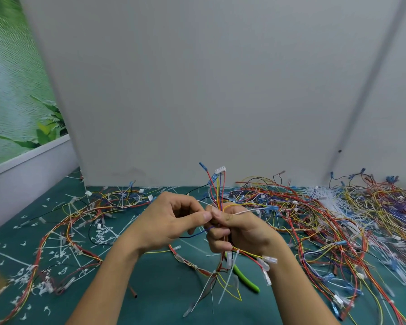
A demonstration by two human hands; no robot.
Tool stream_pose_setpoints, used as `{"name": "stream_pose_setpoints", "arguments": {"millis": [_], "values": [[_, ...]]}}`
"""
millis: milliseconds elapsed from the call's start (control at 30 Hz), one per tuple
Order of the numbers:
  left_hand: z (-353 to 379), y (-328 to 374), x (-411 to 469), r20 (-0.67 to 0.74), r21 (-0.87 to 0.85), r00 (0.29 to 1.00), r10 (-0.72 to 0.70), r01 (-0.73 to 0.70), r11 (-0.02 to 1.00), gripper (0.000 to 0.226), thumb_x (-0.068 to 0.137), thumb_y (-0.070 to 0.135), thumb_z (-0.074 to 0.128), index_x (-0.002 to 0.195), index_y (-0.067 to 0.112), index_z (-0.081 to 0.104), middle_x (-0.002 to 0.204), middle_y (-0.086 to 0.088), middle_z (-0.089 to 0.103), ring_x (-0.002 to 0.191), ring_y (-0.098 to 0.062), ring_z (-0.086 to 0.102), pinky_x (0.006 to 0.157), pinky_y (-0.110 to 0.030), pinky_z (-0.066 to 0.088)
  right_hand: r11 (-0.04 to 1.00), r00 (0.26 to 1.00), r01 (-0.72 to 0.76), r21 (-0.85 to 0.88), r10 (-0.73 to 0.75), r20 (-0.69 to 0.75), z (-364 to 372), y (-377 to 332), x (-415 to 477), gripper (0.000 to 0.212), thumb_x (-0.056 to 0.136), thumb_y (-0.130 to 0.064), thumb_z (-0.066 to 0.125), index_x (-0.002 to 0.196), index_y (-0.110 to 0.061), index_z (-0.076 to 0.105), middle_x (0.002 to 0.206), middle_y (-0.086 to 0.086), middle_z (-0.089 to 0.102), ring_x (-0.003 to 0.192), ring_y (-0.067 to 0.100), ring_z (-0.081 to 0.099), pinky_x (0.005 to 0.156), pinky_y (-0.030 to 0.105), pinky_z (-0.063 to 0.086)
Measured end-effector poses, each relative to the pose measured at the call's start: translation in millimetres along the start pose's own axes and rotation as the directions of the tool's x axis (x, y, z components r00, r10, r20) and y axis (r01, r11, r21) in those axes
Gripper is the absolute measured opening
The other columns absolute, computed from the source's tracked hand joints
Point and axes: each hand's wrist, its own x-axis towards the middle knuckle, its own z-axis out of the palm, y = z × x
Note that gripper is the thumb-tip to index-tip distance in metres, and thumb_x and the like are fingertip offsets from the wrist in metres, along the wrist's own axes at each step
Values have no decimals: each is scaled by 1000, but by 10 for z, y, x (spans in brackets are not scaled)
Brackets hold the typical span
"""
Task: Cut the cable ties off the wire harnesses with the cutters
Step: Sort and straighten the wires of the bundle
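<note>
At centre, above the teal work mat (155,277), the right hand (234,231) grips a multicoloured wire harness (218,191) upright, fingers curled round the bundle. The harness wires fan upward to a white plastic connector (220,170) and blue terminals. The left hand (171,221) meets it from the side, thumb and forefinger pinched on the wire harness, touching the right thumb. A white cable tie (230,280) on the harness hangs below the right hand. The green-handled cutters (244,277) show only as one handle slanting out beneath that hand; the head is hidden, and whether the hand holds them cannot be told. A dense heap of red, yellow and blue harnesses (338,219) covers the mat to the right; a looser tangle (103,205) lies to the left, among scattered white tie offcuts (56,254). A plain grey panel (197,90) stands behind.
</note>
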Motion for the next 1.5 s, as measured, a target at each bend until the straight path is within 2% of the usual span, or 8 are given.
{"name": "stream_pose_setpoints", "arguments": {"millis": [167, 467, 700, 933, 1067, 1233, 1333, 1500], "values": [[14, 41, -16, 74, 22, 995, -59, 58, 998, 23, 97, 23, 67, 74, 20, 70, 59, 1, 53, 57, -11, 44, 56, -23, 38, 999, 999, -23, -42, 21, -35, 34, -28, -27, 24, 98, -24, 52, 83, -5, 51, 59, -5, 40, 48, 11, 41, 54, 26, 31], [82, 86, -9, 102, 69, 995, -7, 0, 998, 28, 97, 22, 59, 70, 21, 59, 59, 7, 39, 57, -11, 30, 53, -25, 27, 996, 994, 62, -60, -56, 93, -17, 21, -4, 25, 88, -44, 77, 78, -23, 69, 58, -13, 40, 45, 7, 41, 54, 25, 27], [79, 41, 16, 65, -159, 998, 20, -10, 987, 26, 92, 20, 60, 69, 9, 58, 56, 7, 39, 52, -9, 29, 51, -18, 28, 988, 982, 156, 21, -157, 106, -2, 56, 79, 34, 97, -30, 69, 81, -14, 44, 61, -9, 28, 45, 4, 37, 54, 21, 34], [56, 10, 19, 16, -55, 998, 54, -53, 997, 28, 87, 42, 65, 66, 24, 63, 56, 9, 43, 53, -9, 34, 53, -21, 31, 992, 994, 90, -90, -95, -58, 47, -42, 76, 27, 101, -25, 47, 80, -9, 45, 58, -9, 31, 45, 9, 35, 51, 24, 26], [-91, -3, 13, -211, 8, 974, 82, -82, 997, 31, 90, 47, 70, 77, 18, 72, 62, 1, 61, 57, -11, 54, 57, -21, 45, 993, 975, 103, -57, -112, -191, 54, -112, 65, 27, 106, -27, 51, 87, -12, 38, 61, -5, 28, 45, 4, 31, 45, 16, 27], [-314, -180, 65, -566, 28, 824, -35, 62, 998, 6, 93, 22, 71, 95, 23, 76, 82, 4, 77, 73, -6, 69, 72, -19, 55, 990, 962, 132, -46, -139, -234, -4, -145, 40, 26, 103, -27, 51, 84, -15, 38, 62, -2, 25, 45, 5, 26, 44, 16, 23], [-308, -266, 98, -508, -41, 837, -203, 213, 976, 10, 97, 25, 67, 103, 25, 74, 91, 6, 79, 88, -8, 73, 85, -29, 56, 989, 970, 142, -38, -146, -193, -45, -129, 29, 24, 103, -28, 52, 85, -15, 42, 66, 2, 18, 47, 8, 23, 47, 21, 19], [-176, -255, 124, -314, -103, 924, -220, 197, 975, 25, 101, 29, 57, 105, 13, 75, 87, 1, 78, 85, -13, 74, 74, -27, 55, 989, 985, 145, 1, -144, -97, -145, -98, 39, 22, 102, -33, 51, 88, -16, 50, 61, 0, 27, 45, 10, 19, 50, 26, 15]]}}
